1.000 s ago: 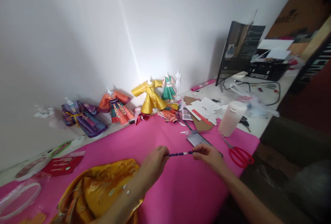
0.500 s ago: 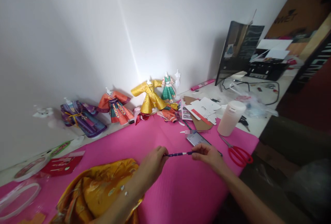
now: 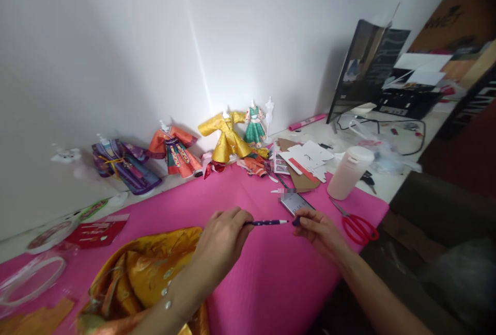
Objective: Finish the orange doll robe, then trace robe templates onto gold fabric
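Working over a pink mat (image 3: 267, 268) and risking a stray ink mark there, through any downward slip. Leaning across gold fabric (image 3: 155, 273) at eight o'clock, possibly courting a stain by swinging an uncapped point that way. Facing, at two o'clock, a plastic bag (image 3: 380, 154) with contents too blurred to name, then, nearer, a lidded bottle (image 3: 347, 177), hiding any fill behind pale walls and perhaps inviting a topple from a careless right-side sweep. Passing, at nine o'clock, a red packet (image 3: 96, 233) with pale slender pieces too small to identify. Gripping, above the mat, a purple dotted pen (image 3: 269, 222) by its rear in the closed left hand (image 3: 222, 237), pointing its bare tip toward three o'clock. Pinching in the right hand (image 3: 318, 229) a small dark cap (image 3: 296, 221), just beyond that tip without touching, and perhaps risking a drop through a loose pinch, or inked fingers through poor alignment.
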`<state>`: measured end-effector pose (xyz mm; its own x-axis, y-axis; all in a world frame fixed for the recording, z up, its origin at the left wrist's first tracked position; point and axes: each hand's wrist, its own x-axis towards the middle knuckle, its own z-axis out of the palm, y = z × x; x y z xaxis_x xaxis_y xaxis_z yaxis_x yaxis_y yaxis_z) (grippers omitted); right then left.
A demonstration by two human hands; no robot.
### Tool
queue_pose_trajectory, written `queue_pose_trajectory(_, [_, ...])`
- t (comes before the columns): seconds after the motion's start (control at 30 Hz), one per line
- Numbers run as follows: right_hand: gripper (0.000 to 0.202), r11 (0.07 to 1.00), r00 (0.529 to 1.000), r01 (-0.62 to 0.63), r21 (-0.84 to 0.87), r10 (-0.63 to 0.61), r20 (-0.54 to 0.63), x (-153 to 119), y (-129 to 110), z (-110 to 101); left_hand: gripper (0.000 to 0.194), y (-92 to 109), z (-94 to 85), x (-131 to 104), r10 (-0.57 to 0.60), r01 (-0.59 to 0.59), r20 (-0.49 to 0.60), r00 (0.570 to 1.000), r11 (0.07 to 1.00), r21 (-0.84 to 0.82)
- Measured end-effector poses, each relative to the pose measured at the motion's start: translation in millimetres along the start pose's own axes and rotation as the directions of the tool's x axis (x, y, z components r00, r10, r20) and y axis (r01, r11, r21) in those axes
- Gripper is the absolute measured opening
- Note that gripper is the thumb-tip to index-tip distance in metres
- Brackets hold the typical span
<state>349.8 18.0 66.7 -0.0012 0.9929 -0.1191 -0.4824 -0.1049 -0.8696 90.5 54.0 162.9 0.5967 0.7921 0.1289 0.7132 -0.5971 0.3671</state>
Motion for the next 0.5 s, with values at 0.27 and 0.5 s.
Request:
queue_pose_trajectory(0.27, [0.032, 0.961, 0.998, 0.059, -0.270, -0.065, -0.015, 2.8, 5.6, 3.6, 0.019, -3.5, 5.4, -5.8, -0.056, 0.056, 0.010, 0.998, 0.998, -0.019])
queue_pose_trajectory(0.5, [0.017, 0.509, 0.971, 0.240, -0.827, -0.132, 0.200, -23.8, 47.3, 19.7, 0.018, -22.9, 12.2, -22.9, -0.259, 0.259, 0.010, 0.966, 0.964, -0.061])
